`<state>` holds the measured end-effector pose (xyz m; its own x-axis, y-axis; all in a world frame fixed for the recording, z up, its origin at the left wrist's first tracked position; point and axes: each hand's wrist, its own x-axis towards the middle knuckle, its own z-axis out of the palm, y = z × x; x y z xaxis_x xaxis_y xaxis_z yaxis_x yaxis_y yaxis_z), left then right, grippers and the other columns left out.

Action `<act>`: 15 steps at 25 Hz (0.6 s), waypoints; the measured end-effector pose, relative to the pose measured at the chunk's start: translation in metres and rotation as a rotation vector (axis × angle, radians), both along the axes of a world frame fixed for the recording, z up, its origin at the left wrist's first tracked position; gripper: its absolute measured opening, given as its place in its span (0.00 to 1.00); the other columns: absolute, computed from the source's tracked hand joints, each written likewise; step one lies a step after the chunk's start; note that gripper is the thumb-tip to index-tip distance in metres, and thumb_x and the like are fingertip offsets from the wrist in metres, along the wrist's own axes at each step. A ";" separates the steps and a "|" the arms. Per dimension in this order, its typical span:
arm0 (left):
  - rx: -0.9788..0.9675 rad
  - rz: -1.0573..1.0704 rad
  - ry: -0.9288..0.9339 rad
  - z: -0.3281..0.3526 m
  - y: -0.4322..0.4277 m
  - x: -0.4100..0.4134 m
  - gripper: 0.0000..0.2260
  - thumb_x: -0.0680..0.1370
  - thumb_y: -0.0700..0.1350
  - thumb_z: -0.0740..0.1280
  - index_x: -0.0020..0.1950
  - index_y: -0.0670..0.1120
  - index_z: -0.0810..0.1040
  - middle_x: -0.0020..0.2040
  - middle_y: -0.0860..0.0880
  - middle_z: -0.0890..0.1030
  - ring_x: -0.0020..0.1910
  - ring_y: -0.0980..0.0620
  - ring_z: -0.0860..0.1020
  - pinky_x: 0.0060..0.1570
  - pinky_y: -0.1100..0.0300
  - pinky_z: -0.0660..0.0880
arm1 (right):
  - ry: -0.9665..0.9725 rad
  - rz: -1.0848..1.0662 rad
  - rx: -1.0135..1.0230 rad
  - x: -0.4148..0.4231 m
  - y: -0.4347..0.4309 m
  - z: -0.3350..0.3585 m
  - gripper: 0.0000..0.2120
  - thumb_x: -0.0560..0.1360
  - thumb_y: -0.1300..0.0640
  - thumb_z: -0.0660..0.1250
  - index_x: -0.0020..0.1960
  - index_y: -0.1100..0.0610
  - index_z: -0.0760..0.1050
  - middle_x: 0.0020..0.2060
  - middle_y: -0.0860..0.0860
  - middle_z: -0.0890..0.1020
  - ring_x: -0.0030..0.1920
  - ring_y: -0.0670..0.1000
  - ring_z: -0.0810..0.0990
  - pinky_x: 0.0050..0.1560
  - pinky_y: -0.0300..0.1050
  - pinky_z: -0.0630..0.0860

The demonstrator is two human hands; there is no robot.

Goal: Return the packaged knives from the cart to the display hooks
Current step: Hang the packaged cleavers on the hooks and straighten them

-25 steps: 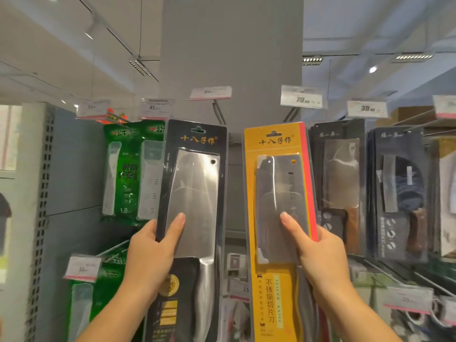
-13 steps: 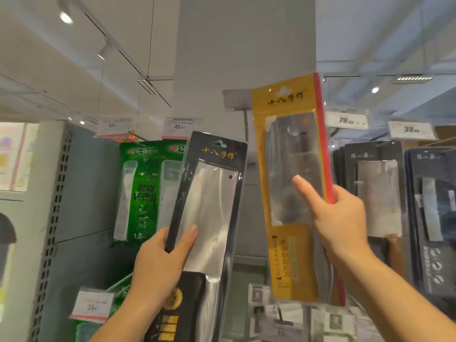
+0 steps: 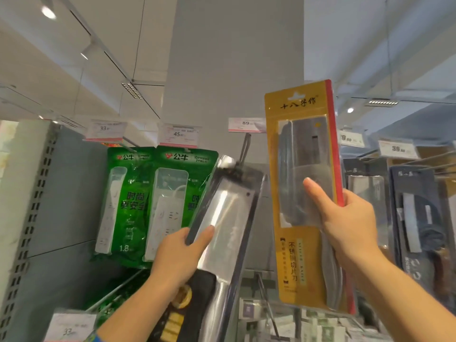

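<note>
The left hand [image 3: 177, 255] grips a black-packed cleaver [image 3: 229, 233] tilted toward a hook [image 3: 245, 149]; the right hand [image 3: 350, 225] grips a yellow-packed cleaver [image 3: 303, 156] held upright.

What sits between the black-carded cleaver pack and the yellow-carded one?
In the head view, nothing in hand: between the black pack and yellow pack show only the grey pillar and an empty hook.

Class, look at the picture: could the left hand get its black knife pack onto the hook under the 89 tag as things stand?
Probably yes: the left hand has the black knife pack tilted with its top at the hook, and nothing blocks it.
</note>
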<state>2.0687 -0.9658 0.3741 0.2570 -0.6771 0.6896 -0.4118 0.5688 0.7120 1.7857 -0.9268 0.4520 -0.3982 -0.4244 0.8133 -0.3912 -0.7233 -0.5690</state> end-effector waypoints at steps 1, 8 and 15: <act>0.039 0.021 -0.004 -0.009 -0.001 0.002 0.32 0.67 0.73 0.65 0.56 0.49 0.83 0.52 0.53 0.86 0.52 0.53 0.83 0.57 0.48 0.79 | -0.004 0.009 0.004 0.000 0.003 -0.007 0.24 0.68 0.31 0.73 0.33 0.52 0.79 0.27 0.46 0.81 0.27 0.41 0.76 0.30 0.37 0.73; -0.126 0.069 -0.057 0.010 0.019 0.003 0.23 0.69 0.72 0.65 0.39 0.51 0.81 0.38 0.60 0.83 0.36 0.60 0.80 0.33 0.62 0.74 | 0.053 0.077 0.076 0.006 0.017 -0.051 0.21 0.68 0.35 0.75 0.23 0.40 0.73 0.19 0.40 0.69 0.21 0.41 0.67 0.24 0.29 0.64; -0.165 0.112 -0.078 0.019 0.021 0.016 0.27 0.70 0.72 0.65 0.40 0.47 0.81 0.35 0.51 0.83 0.33 0.53 0.80 0.33 0.49 0.76 | 0.038 0.038 0.143 0.003 0.022 -0.058 0.26 0.66 0.31 0.74 0.25 0.49 0.72 0.21 0.47 0.70 0.23 0.42 0.67 0.25 0.33 0.65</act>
<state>2.0851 -0.9445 0.3926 0.2663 -0.5232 0.8095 -0.5292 0.6226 0.5765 1.7887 -0.9049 0.3944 -0.3495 -0.5512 0.7577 -0.3887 -0.6505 -0.6525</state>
